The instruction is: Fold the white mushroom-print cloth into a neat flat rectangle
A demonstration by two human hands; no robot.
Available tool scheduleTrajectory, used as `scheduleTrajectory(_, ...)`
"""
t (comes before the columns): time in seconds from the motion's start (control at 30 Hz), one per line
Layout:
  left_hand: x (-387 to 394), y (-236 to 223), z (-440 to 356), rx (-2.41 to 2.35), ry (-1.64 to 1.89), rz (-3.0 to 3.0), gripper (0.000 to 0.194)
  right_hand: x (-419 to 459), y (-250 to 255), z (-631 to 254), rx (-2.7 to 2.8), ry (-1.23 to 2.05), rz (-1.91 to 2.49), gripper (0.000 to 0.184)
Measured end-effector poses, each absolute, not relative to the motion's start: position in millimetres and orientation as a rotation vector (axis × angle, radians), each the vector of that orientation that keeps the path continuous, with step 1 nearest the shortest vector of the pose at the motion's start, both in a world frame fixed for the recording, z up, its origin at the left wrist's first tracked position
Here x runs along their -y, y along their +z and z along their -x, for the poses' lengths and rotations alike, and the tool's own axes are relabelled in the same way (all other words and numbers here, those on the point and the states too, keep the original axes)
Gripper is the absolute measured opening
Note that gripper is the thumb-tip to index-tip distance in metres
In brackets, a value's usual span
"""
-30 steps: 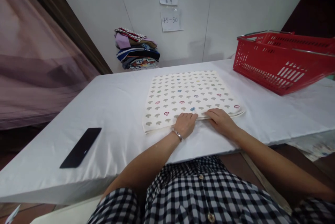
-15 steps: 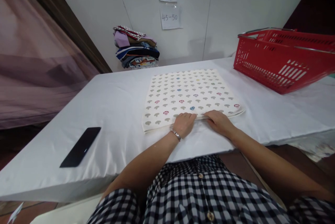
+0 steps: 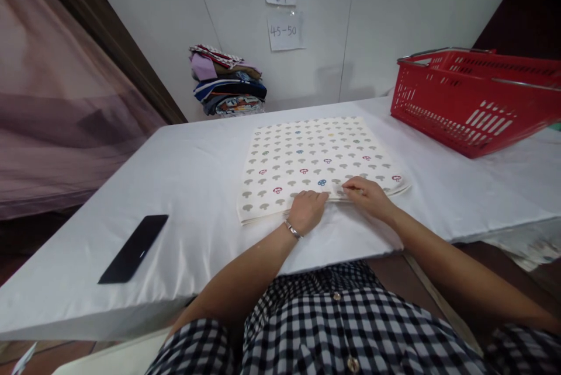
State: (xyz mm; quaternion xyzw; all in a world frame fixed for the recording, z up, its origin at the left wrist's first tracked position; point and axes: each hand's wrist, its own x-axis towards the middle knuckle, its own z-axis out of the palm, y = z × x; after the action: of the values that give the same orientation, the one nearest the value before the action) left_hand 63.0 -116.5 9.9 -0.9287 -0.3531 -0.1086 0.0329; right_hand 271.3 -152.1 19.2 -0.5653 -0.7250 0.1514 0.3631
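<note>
A cream tablecloth (image 3: 289, 156) printed with grey mushrooms and a few coloured ones lies folded in several layers on the table. At its near edge, my left hand (image 3: 307, 211) grips the layers, fingers on top; a metal bracelet circles the wrist. Just to the right, my right hand (image 3: 370, 197) has its thumb and fingers pinched together at the same edge, fingertips over the top layer. How much cloth lies between those fingertips is hidden.
The table has a white cover (image 3: 193, 176). A black phone (image 3: 134, 249) lies at left. Folded fabrics (image 3: 230, 83) are piled at the back, and a red basket (image 3: 464, 100) stands at back right. Paper signs (image 3: 286, 30) hang on the wall.
My right hand has lifted slightly and its fingers have drawn into a pinch over the edge. My left hand and the tablecloth stay almost the same.
</note>
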Motion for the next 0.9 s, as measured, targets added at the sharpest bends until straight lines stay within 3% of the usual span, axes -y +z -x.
scheduleTrajectory(0.17, 117, 8, -62, 1.052, -0.37, 2.853, 0.021, 149, 15, -263, 1.984, 0.422, 1.449, 0.019)
scheduleTrajectory(0.5, 117, 8, -63, 1.073, -0.324, 2.873, 0.021, 155, 3, -265, 1.584, 0.347, 1.563, 0.027)
scheduleTrajectory(0.9, 117, 8, -62, 1.054, -0.365, 2.848, 0.016, 157, 4, -261, 1.962, 0.306, 1.322, 0.018)
